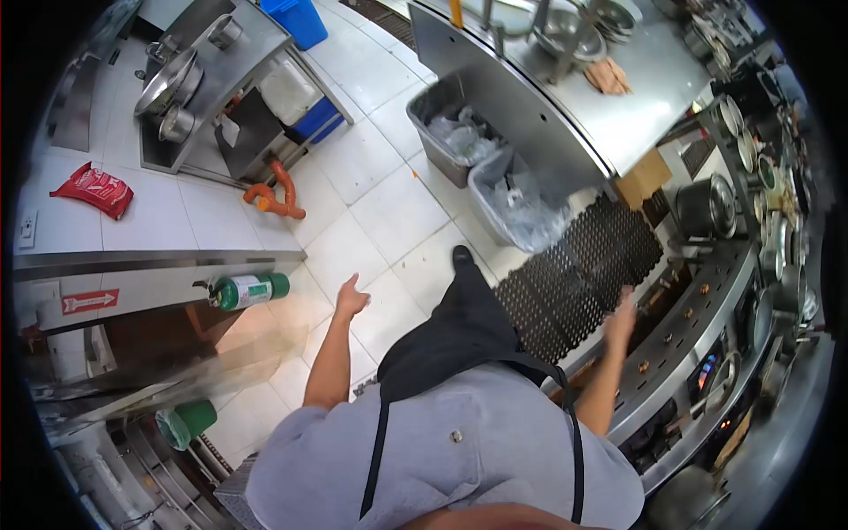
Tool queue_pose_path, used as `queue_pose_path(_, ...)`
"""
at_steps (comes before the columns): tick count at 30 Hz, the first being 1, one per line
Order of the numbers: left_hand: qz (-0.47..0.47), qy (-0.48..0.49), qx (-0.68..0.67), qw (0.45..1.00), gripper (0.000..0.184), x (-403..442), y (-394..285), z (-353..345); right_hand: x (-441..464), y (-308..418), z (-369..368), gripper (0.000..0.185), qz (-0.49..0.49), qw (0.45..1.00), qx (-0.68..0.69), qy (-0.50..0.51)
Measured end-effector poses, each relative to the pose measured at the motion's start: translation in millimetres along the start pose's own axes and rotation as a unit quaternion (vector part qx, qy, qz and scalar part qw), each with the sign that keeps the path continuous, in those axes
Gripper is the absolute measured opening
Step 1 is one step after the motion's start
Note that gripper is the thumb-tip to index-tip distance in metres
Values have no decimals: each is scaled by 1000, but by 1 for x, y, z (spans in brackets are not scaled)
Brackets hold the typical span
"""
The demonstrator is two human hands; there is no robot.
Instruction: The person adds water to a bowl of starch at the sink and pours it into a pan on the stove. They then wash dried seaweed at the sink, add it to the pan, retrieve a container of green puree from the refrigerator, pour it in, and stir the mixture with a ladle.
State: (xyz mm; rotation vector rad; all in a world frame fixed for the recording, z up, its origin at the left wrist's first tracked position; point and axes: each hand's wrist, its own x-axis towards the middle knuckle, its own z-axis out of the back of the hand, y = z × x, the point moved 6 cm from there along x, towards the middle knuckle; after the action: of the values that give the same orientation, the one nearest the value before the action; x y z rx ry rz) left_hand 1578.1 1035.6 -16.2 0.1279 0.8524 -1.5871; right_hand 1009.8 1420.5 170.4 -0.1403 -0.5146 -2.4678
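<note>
My left hand (353, 298) hangs over the white tile floor (399, 205) with nothing in it, its fingers partly apart. To its left, a green fire extinguisher (251, 291) with a white label stands out from the wall, apart from the hand. My right hand (622, 315) is out on the other side, somewhat blurred, fingers extended and no object visible in it. It appears between the black perforated rubber mat (579, 278) and the front of the metal stove (680, 329). Neither hand visibly touches anything.
Two grey bins (439, 148) with plastic bags stand beside a steel table (565, 110). An orange curved pipe-like object (284, 196) lies by the left counter. A red bag (95, 190) and a green bin (187, 424) are on the left. A large pot (707, 208) stands by the stove.
</note>
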Motion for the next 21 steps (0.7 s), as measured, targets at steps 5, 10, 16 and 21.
queue_pose_path(5,-8,130,-93,987,66,97,-131,106,38,212,-184,62,89,920,98,369)
queue_pose_path(10,-51,74,-123,988,65,238,-69,221,206,456,-287,31,318,761,127,552)
queue_pose_path(16,59,-22,-336,940,54,290,-66,351,438,786,-297,51,234,753,358,500)
queue_pose_path(21,61,20,-442,895,56,396,-161,394,592,967,-343,49,429,728,324,426)
